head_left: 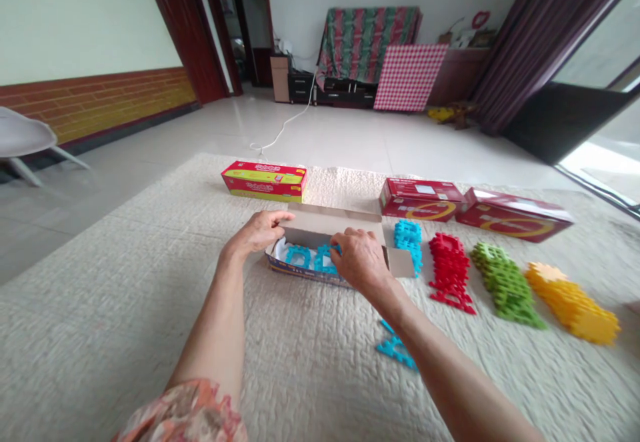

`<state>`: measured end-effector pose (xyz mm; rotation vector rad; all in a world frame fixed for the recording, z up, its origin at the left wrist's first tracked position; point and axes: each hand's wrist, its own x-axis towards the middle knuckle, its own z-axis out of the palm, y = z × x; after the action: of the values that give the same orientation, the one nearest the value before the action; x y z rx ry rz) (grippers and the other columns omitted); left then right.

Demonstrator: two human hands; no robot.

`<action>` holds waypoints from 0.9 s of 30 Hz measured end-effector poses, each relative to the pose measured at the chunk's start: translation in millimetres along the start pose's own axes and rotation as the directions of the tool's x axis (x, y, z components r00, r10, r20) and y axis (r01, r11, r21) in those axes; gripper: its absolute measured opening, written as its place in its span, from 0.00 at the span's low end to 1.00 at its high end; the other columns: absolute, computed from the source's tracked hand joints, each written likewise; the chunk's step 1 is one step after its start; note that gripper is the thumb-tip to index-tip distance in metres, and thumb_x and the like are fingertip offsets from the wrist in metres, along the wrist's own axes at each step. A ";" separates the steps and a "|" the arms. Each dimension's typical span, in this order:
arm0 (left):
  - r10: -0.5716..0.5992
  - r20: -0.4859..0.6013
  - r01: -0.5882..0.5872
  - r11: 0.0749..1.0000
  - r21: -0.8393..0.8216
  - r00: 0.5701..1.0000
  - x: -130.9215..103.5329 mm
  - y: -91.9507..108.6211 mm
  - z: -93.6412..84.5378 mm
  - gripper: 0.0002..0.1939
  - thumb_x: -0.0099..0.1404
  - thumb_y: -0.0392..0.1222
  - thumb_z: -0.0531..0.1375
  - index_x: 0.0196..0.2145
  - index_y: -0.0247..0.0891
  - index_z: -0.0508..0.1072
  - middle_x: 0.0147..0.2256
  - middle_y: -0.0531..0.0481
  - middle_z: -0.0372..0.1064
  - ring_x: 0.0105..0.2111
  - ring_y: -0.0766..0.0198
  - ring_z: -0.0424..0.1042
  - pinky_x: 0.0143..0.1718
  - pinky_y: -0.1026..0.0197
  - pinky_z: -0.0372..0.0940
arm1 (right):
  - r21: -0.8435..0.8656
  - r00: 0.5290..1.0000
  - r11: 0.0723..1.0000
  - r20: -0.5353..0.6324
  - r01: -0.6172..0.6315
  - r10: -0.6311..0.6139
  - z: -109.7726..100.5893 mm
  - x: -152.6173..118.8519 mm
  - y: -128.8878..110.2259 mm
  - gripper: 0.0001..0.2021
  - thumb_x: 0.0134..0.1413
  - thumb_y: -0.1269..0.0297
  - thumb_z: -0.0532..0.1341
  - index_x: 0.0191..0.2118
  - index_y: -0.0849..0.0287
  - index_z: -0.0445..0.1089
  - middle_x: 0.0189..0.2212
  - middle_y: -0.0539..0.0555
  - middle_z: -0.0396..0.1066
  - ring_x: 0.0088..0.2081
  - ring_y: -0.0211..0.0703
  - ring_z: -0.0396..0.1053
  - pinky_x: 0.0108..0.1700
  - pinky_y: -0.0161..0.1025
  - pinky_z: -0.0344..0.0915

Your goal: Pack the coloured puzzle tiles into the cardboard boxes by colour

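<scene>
Clearly, things crowd the right side of the open box [305,275], taking twelve o'clock as straight away from the person. The box lies on the pale quilted mat [150,295], with blue lattice pieces [299,257] inside, beside something white. The left hand [257,232] touches its back left corner at ten o'clock, fingers bent at the raised flap [340,219]; whether they pinch it, I cannot tell. The right hand [360,255] reaches over the box's right half, fingers curled down at a blue piece; its grip is hidden, and the hand blocks the view of that end.

An end flap [401,263] sticks out at three o'clock, close against the blue stack [409,239]. Farther along, between three and four, come the red stack [450,272], green stack [506,285] and yellow stack [573,302]. At five o'clock a loose blue piece [395,352] lies on the mat, partly covered by the right forearm.

Beyond, a red-and-yellow carton [265,182] sits at eleven o'clock, and two dark red cartons [421,199] stand end to end between two and three. A white cable [287,122] trails across the floor toward twelve.
</scene>
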<state>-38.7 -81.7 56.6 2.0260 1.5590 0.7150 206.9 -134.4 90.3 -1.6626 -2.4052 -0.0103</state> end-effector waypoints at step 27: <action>0.444 -0.065 -0.397 0.850 0.347 0.894 4.3 46.4 19.5 0.20 0.64 0.34 0.52 0.53 0.35 0.71 0.59 0.42 0.62 0.61 0.56 0.59 0.63 0.48 0.55 | 0.302 0.847 0.943 -0.456 -0.140 0.272 -23.9 -36.6 88.1 0.10 0.53 0.59 0.57 0.32 0.56 0.75 0.24 0.50 0.72 0.27 0.39 0.69 0.31 0.35 0.58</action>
<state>8.5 -89.5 72.9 2.6707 1.3858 0.8194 304.9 -139.5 96.7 -1.5590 -1.7589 -0.0750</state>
